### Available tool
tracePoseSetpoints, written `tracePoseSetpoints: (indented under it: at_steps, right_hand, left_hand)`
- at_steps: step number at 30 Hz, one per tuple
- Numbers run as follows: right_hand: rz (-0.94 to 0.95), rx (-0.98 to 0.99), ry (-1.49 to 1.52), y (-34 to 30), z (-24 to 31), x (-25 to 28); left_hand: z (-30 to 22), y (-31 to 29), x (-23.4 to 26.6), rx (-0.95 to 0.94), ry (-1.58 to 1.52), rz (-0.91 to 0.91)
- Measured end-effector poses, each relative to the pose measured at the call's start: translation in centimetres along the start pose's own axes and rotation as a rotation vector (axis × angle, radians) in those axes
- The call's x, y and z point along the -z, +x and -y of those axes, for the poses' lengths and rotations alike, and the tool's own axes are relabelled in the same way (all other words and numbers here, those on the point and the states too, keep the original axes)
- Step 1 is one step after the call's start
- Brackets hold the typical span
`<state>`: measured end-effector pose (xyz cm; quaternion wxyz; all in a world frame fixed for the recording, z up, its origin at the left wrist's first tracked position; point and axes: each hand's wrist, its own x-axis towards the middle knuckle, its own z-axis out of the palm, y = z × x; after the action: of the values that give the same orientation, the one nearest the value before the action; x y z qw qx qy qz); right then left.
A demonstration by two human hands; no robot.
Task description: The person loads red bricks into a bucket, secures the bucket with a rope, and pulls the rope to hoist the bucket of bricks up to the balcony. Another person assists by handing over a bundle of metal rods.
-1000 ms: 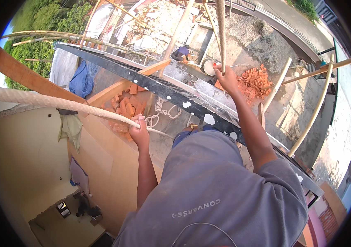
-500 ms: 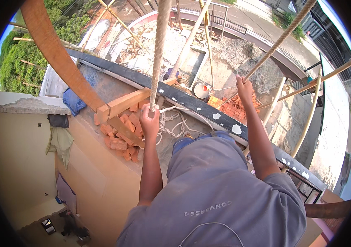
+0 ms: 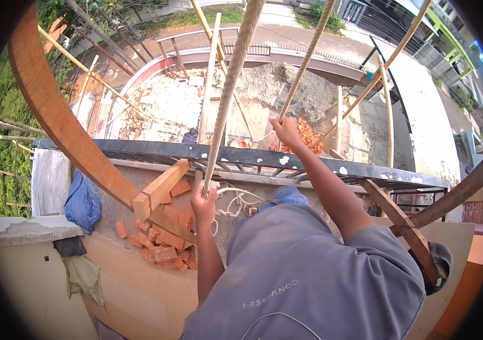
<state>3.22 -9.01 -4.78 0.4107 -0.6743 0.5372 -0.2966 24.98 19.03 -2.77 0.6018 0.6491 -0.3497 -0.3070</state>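
Observation:
Two lengths of thick beige rope come down from overhead. My left hand [image 3: 204, 199] is closed round the left rope [image 3: 227, 96], close to my body above the balcony floor. With the arm stretched forward past the railing, my right hand [image 3: 286, 133] grips the right rope [image 3: 306, 62]. Beside my left hand, slack white rope [image 3: 234, 203] lies in loose loops on the floor. Far below, a white bucket [image 3: 243, 143] with something red in it shows partly above the railing; a line runs near it.
A black railing [image 3: 165, 149] with peeling paint crosses ahead. Broken bricks [image 3: 165, 252] lie piled at left under a wooden beam [image 3: 159, 190] and a curved timber [image 3: 54, 107]. Down below are a person [image 3: 190, 136], stacked bricks [image 3: 308, 136] and gravel [image 3: 287, 85]. Bamboo poles [image 3: 389, 113] stand at right.
My view has turned, so the railing now runs nearly level. My right hand has come lower and nearer the railing, still gripping its rope. The bucket now shows partly behind the railing.

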Motion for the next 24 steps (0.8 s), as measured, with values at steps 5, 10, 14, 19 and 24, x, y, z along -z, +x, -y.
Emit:
tracePoseSetpoints:
  at_steps: [5,10,14,19,24]
  right_hand:
    - [-0.178,0.086,0.521,-3.1,5.4,4.2]
    - [-0.519,0.251,0.447,-1.2,10.6,9.6]
    - [-0.170,0.271,-0.029,-0.7,1.0,4.4]
    - [0.085,0.103,-0.401,-1.2,-4.4,4.0]
    - [0.364,0.038,-0.282,-1.5,-11.2,10.5]
  left_hand:
    - [2.4,2.6,2.2,0.017,0.269,-0.020]
    - [4.7,3.2,3.2,0.104,0.184,-0.086]
    - [5.8,4.3,0.4,0.028,0.288,-0.066]
    - [5.4,5.5,-4.3,-0.034,0.341,-0.158]
    - [4.1,2.7,-9.2,-0.282,0.814,-0.725]
